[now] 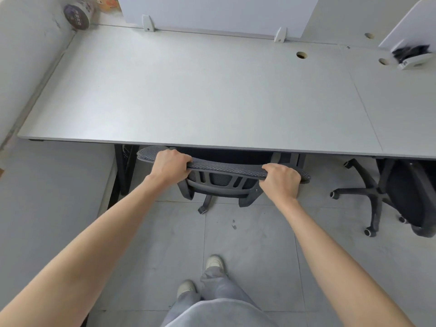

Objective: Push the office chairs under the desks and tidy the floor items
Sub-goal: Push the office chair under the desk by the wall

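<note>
A pale wall [21, 67] fills the upper left of the frame. Grey floor tiles [247, 256] cover the bottom, marked by a small dark smudge. White divider panels [217, 13] stand along the top; soft, even light, possibly daylight.

Both bare arms reach forward and down, nearly straight at the elbows. The left hand [170, 165] and the right hand [280, 182] are set apart at about the same height, knuckles up, fingers curled over in a grip.
</note>
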A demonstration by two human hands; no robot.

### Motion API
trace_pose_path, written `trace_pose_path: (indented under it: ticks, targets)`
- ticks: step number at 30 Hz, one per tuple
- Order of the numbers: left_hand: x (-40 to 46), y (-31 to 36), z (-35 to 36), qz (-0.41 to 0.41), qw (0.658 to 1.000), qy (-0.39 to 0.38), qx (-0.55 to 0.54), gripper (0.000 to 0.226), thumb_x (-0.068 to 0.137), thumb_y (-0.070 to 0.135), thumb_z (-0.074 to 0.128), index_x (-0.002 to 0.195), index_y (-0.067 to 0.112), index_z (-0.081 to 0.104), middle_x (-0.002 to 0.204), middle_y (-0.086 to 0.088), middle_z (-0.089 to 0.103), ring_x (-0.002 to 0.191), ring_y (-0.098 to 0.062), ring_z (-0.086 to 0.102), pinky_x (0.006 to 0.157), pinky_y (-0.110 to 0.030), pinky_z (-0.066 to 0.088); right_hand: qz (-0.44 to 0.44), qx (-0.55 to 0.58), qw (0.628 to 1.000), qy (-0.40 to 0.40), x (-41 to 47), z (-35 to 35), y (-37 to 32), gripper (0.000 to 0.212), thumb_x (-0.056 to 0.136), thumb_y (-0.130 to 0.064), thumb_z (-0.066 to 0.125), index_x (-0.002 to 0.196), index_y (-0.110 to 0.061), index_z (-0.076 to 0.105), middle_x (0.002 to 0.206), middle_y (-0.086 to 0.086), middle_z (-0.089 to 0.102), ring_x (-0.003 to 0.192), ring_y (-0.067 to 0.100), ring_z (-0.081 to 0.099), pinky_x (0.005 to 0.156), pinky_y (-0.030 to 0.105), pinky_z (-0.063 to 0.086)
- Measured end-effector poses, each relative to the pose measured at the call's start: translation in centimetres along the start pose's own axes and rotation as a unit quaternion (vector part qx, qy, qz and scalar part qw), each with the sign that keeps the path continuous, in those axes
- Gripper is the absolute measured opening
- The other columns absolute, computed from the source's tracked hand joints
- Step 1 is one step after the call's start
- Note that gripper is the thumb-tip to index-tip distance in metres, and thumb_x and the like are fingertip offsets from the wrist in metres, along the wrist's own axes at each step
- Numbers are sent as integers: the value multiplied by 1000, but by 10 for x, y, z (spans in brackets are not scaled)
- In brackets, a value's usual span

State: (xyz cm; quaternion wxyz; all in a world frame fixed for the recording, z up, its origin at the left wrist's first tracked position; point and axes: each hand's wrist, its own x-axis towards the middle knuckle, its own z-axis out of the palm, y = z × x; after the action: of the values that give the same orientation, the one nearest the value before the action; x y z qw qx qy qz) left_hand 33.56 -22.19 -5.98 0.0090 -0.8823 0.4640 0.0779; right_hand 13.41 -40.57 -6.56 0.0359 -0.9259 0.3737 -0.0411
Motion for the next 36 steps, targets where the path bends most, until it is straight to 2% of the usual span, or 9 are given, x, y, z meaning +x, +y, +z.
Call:
trace_pose_path:
  ticks: [7, 10, 14, 18, 20, 25, 27, 30, 36]
  targets:
    - [-44, -1, 2, -6, 999, -15, 30, 17, 82, 22, 52, 89, 17, 66, 83, -6, 69, 82, -31, 61, 64, -29, 39, -32, 21, 999, 37, -37, 6, -6, 16, 61, -9, 67, 75, -13, 71, 69, 3, 70, 64, 27, 64, 53, 23, 31]
    - [-71, 13, 4, -19, 999, -24, 22, 16, 81, 22, 53, 89, 16, 65, 83, -8, 69, 82, -33, 61, 64, -31, 41, -62, 30, 996, 56, -53, 7, 4, 24, 51, -8, 73, 75, -15, 73, 66, 2, 71, 61, 25, 66, 51, 20, 35]
    - [-103, 49, 9, -29, 999, -43, 8, 15, 84, 24, 50, 86, 13, 61, 85, -9, 68, 83, -34, 61, 61, -30, 35, -78, 38, 996, 28, -64, -3, 31, 35, 54, -8, 75, 88, -15, 74, 80, 4, 75, 72, 29, 69, 61, 28, 46]
    - [-126, 74, 14, -15, 998, -54, -21, 12, 83, 20, 49, 82, 12, 57, 82, -10, 68, 78, -35, 61, 60, -30, 34, -107, 30, 993, 48, -78, -13, 49, 40, 46, 0, 74, 85, -10, 74, 80, 7, 75, 68, 30, 68, 67, 33, 50]
    - [-138, 75, 18, -14, 997, -58, -38, 10, 81, 19, 51, 81, 11, 57, 80, -11, 68, 76, -36, 60, 59, -30, 32, -116, 33, 991, 63, -90, -11, 51, 41, 41, 4, 73, 80, -10, 74, 76, 6, 74, 63, 28, 67, 63, 32, 51]
    - [-167, 52, 35, 32, 999, 19, -25, 5, 56, 20, 55, 58, 15, 57, 52, 1, 62, 44, -28, 58, 38, -24, 35, -128, 69, 985, 94, -131, -6, 37, 38, 38, 1, 65, 74, -10, 72, 68, 3, 72, 61, 24, 68, 57, 29, 51]
    - [-176, 37, 41, 47, 998, 27, -26, 15, 57, 23, 50, 63, 17, 62, 56, 4, 65, 47, -24, 61, 38, -24, 41, -138, 80, 982, 99, -145, -3, 27, 36, 40, -4, 58, 73, -10, 71, 69, 2, 72, 62, 23, 69, 56, 27, 52]
    - [-180, 18, 45, 65, 996, 50, -40, 35, 63, 28, 33, 72, 17, 65, 67, 5, 69, 58, -22, 66, 42, -27, 48, -139, 80, 982, 98, -157, 3, 16, 41, 32, 2, 67, 71, -11, 70, 68, 1, 72, 61, 21, 69, 53, 24, 52]
    - [-158, 1, 32, 61, 995, 72, -41, 39, 63, 29, 34, 75, 17, 69, 68, 4, 72, 59, -23, 68, 43, -32, 51, -139, 75, 980, 122, -141, 8, 1, 31, 40, -5, 53, 66, -13, 67, 62, -1, 68, 57, 21, 66, 49, 22, 48]
